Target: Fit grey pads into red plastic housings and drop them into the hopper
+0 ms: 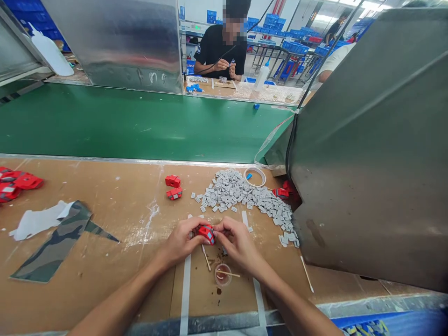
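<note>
My left hand is closed around a small red toy car with grey window areas, held just above the cardboard-covered bench. Thumb and fingers of my right hand are pinched together at the car's right end; whatever sits between those fingertips is hidden. Below the hands stands a small clear cup of reddish liquid, with a cotton swab lying across it. Another swab rests on the cardboard beside the cup. Beyond my hands spreads a pile of small flat grey pieces.
Two red cars lie behind my left hand, more red cars at far left. A tape roll touches the grey pile. Camouflage cloth lies left. A metal panel bounds the right; a green belt runs behind. A person sits opposite.
</note>
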`<state>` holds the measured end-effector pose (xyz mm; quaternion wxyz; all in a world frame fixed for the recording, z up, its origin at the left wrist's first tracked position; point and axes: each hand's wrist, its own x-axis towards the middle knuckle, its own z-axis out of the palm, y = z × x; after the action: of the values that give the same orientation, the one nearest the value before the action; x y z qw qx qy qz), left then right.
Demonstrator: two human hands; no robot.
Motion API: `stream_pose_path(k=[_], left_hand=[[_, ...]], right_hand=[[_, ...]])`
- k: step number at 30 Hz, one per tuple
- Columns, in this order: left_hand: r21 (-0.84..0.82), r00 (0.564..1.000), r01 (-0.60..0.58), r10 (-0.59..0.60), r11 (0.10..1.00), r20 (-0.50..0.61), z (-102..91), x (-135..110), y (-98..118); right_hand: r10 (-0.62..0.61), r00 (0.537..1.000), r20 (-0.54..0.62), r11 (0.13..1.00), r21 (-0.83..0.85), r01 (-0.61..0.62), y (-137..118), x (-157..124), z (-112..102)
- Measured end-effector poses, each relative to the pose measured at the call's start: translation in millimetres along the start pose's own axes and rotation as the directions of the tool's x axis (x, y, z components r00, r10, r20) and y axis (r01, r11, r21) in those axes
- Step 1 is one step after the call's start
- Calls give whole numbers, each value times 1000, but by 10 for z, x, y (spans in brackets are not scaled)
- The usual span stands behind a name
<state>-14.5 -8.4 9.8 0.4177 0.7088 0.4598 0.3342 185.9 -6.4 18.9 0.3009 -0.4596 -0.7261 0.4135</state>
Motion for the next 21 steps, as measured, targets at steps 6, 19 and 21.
stream_pose_path(k=[6, 19, 21], left_hand=[[100, 984, -160, 166, 982, -58, -9, -29, -71], [308, 909, -386, 415, 869, -31, -103, -16, 34], [354, 895, -411, 446, 840, -20, -124, -28, 61]], right_hand=[[44, 999, 21, 978, 205, -47, 0, 38, 23], [96, 974, 205, 832, 521, -192, 4, 106, -25], [86, 973, 212, 815, 547, -191, 0, 103, -22]])
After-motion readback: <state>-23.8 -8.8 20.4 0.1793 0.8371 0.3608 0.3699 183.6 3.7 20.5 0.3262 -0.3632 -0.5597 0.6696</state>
